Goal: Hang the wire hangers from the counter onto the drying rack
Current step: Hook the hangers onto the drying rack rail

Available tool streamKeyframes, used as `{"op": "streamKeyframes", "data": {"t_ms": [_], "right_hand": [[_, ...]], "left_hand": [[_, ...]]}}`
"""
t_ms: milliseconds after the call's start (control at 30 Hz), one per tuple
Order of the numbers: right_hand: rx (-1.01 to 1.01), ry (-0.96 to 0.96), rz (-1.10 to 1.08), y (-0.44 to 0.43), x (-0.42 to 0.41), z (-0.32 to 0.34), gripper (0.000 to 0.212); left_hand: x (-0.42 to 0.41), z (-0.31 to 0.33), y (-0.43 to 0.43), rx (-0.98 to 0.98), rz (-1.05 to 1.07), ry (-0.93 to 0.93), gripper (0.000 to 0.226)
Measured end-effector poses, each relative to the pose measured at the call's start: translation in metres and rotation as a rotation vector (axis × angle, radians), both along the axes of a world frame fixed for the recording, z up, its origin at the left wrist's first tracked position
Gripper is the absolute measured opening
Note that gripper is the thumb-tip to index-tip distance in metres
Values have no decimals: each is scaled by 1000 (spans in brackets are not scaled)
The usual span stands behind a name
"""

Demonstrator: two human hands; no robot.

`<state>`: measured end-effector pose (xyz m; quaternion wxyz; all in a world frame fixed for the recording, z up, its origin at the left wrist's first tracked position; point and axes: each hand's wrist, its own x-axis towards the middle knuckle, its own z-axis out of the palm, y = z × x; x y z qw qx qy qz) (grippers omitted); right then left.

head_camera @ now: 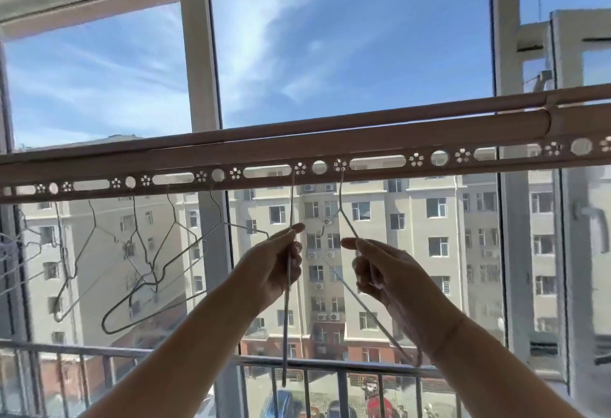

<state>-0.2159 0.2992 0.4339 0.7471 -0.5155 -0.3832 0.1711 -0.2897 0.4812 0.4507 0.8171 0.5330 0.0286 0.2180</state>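
Note:
The drying rack (pixel 380 141) is a pale bar with punched holes that crosses the view at head height. My left hand (pixel 276 269) is raised and pinches a thin wire hanger (pixel 287 318), seen edge-on, whose hook reaches up to a hole in the bar. My right hand (pixel 383 272) grips a second wire hanger (pixel 373 315); its hook sits at a flower-shaped hole just right of the first. Several wire hangers (pixel 148 272) hang from holes on the bar's left part. The counter is out of view.
Window frames (pixel 200 64) stand close behind the rack. A metal railing (pixel 330 364) runs below my arms. An open window sash (pixel 575 186) is at the right. Apartment blocks and parked cars lie beyond the glass.

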Motion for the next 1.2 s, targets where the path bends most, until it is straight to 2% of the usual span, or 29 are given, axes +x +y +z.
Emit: {"op": "streamKeyframes", "data": {"t_ms": [367, 667, 833, 967, 1067, 1133, 1200], "right_hand": [[-7, -17, -58, 54, 1, -2, 23], [-22, 43, -85, 66, 7, -19, 25], [-60, 45, -109, 60, 7, -26, 33], [-57, 115, -208, 44, 12, -48, 31], [-159, 68, -310, 23, 17, -85, 26], [-245, 1, -376, 7, 17, -118, 37], [-330, -91, -464, -7, 16, -147, 57]], "left_hand": [[10, 1, 60, -15, -34, -31, 23], [13, -13, 73, -5, -53, -8, 24], [6, -26, 81, 5, 76, -15, 25], [-11, -61, 91, -66, 166, -19, 20], [-21, -109, 87, -92, 154, 55, 19], [-22, -146, 74, -23, 126, 154, 28], [-18, -182, 58, 189, 96, 257, 31]]}}
